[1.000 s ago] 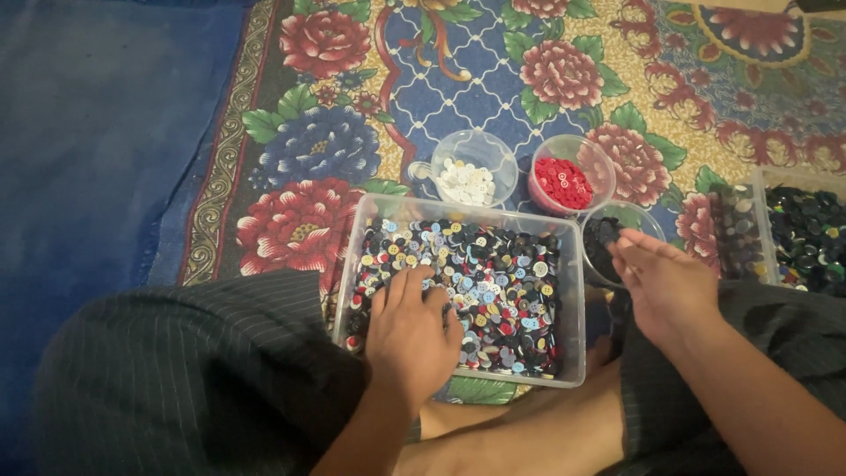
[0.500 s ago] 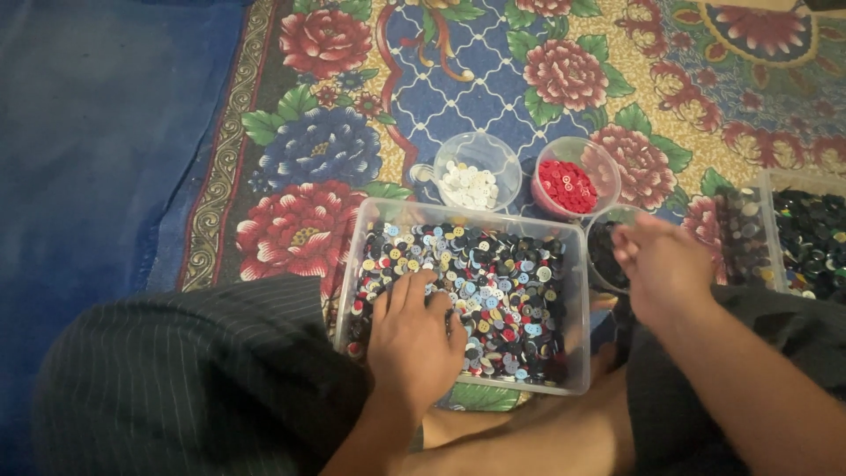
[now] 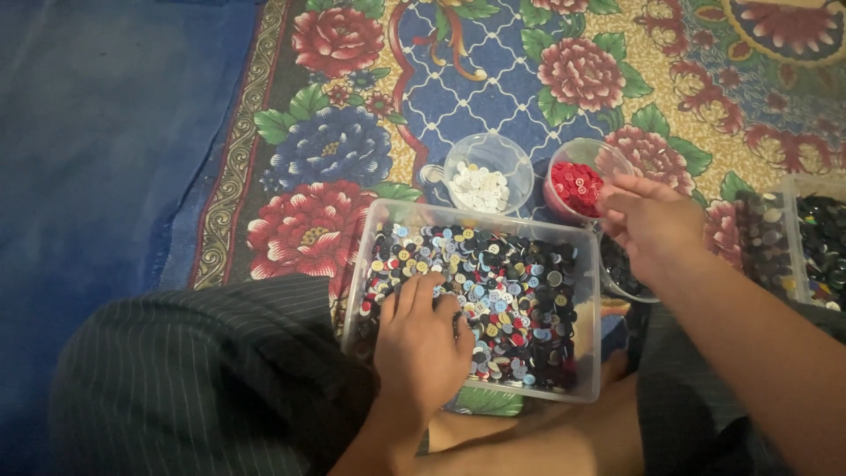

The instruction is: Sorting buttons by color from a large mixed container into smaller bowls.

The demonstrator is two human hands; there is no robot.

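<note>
Floral carpet (image 3: pixel 493 79) beside blue mat (image 3: pixel 97 159)

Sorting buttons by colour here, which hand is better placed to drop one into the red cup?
Right, probably. The right hand hovers at the red button cup, while the left hand rests in the mixed button tub.

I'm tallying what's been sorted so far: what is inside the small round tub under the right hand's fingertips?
The round tub holds red buttons, heaped on its left side. The right hand covers its right edge, so how many lie there, and how deep the heap goes, cannot be seen.
</note>
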